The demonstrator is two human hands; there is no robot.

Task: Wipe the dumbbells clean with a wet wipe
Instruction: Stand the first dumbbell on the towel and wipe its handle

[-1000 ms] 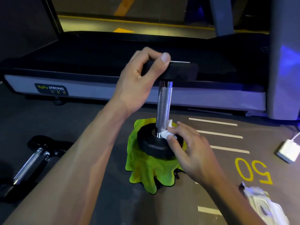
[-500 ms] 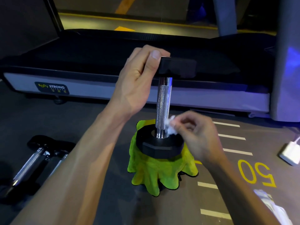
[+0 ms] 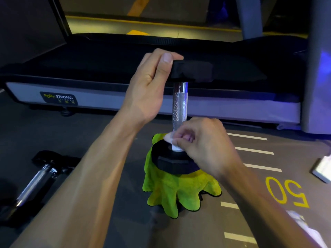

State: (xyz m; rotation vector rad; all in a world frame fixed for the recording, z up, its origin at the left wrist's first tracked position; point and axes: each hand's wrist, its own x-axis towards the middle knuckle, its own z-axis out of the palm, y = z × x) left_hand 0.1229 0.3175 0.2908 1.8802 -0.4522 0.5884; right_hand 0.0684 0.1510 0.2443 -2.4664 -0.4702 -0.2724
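Upright dumbbell wiped at the base of its handle, top end steadied.

The right hand (image 3: 202,145) has its fingers curled tight on a white wet wipe (image 3: 169,138), pressed against the knurled handle just above the lower head. That dumbbell (image 3: 179,108) stands on end on a green cloth (image 3: 172,188), whose edges spill out below the fingers on every side. Above, the left hand (image 3: 152,86) grips the black top head, thumb over its near-left edge. Left of both hands, well apart, a second dumbbell (image 3: 35,179) lies on open floor. Past the fingertips, a treadmill (image 3: 100,99) edge runs across, closing the far side.
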